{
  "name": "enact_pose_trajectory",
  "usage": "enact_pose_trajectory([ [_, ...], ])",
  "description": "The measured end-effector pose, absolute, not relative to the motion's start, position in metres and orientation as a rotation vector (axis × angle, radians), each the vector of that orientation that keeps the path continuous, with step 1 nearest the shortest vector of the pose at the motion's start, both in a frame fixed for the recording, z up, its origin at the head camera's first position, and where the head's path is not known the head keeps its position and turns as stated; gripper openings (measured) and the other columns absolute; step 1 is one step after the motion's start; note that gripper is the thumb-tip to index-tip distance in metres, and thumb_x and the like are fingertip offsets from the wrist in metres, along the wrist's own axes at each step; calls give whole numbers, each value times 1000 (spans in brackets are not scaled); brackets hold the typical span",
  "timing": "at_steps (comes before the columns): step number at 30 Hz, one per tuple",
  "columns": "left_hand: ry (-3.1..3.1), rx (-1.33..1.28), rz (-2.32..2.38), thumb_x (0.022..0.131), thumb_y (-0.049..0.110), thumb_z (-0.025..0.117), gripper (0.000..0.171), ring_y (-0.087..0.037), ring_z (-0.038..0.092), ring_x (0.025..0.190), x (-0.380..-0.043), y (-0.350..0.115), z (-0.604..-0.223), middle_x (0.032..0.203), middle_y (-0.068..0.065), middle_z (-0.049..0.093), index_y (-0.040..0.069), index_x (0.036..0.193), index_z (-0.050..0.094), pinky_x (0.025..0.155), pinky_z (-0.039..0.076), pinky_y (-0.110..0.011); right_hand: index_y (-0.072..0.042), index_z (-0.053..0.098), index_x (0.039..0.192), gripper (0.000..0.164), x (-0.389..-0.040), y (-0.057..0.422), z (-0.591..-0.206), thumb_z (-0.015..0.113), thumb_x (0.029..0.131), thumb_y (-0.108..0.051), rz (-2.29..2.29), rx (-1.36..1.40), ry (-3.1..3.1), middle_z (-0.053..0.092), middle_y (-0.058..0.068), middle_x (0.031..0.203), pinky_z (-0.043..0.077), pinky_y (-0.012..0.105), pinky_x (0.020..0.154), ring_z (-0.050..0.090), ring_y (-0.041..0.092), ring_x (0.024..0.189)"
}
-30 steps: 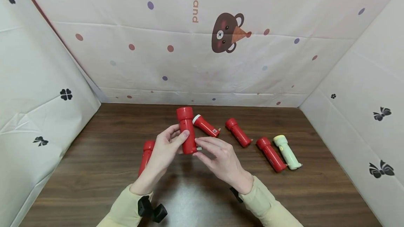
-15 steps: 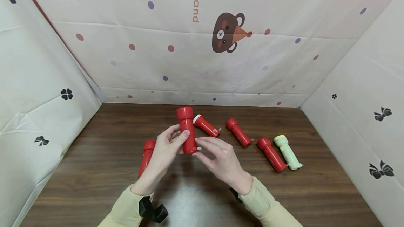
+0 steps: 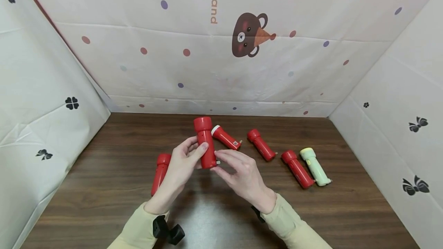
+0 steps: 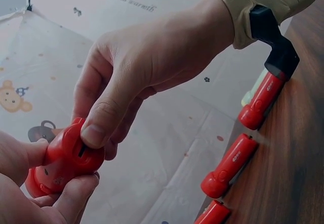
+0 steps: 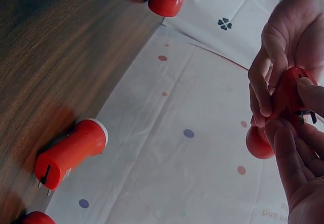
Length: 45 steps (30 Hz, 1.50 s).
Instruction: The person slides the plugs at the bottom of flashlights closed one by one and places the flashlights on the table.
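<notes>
My left hand [image 3: 181, 164] holds a red flashlight [image 3: 208, 153] above the table, its wide head up and away from me. At the tail end, metal plug prongs [image 3: 218, 162] stick out to the side. My right hand [image 3: 243, 172] pinches this tail end between thumb and fingers. In the left wrist view, the right thumb lies on the end of the flashlight [image 4: 63, 158], beside a dark slot. The right wrist view shows the left fingers wrapped along the body of the flashlight [image 5: 288, 95].
Left of the hands lies another red flashlight [image 3: 160, 174], partly behind the left forearm. Beyond and to the right are a white-rimmed red flashlight [image 3: 225, 138], two plain red flashlights [image 3: 262, 146] and a pale green flashlight [image 3: 315, 167]. Patterned white sheets [image 3: 155, 68] enclose the wooden table [image 3: 121, 156].
The prongs show slightly less far out of the flashlight's tail than a second ago. Both hands keep nearly the same place and hold.
</notes>
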<state>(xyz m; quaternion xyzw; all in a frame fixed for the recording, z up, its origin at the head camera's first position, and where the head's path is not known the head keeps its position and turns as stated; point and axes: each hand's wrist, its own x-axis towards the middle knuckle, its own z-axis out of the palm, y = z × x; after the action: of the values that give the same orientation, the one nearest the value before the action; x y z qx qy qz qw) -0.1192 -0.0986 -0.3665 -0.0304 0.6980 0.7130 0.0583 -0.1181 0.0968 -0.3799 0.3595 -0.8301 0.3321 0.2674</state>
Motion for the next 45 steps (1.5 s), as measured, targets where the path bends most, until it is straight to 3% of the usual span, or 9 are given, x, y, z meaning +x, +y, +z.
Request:
enact_pose_trajectory([
  [45,2091,-112,2185,104,19,67,51,-17,74,103,-117,-98,-367,139,-22,65,7,151,52,82,65,-24,-3,77,113,49,-116,89,-386,99,69,-12,854,900,-2217,82,9,105,66,35,88,80,19,96],
])
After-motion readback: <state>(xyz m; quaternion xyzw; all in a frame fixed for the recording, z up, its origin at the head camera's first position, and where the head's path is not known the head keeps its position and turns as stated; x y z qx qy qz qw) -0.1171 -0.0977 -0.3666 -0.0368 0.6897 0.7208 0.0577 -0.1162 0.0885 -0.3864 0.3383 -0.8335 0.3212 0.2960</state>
